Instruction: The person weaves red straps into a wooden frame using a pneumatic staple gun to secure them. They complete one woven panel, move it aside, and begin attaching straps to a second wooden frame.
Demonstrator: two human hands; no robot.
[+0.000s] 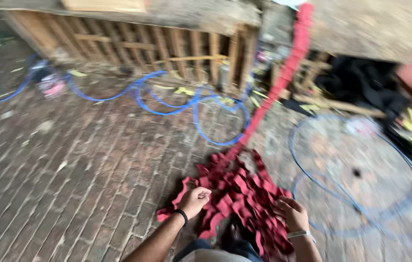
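The red strap (245, 194) looked like matt woven cloth, folded in soft ridges. The floor (80, 160) was rough, dusty brick. The blue hose (167, 99) seemed smooth plastic; the slatted frame (167, 48) was bare, unfinished wood.

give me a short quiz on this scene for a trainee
1. True or false: both hands are on the red webbing.
2. What does the blue hose lie on? A) grass B) brick floor C) carpet
3. Fill in: the left hand has a black band at the wrist; the right hand has a ____ one.

Key
1. True: the left fingers are closed on a fold at the pile's edge, and the right hand rests on the pile.
2. B
3. White or silver; blur hides which.
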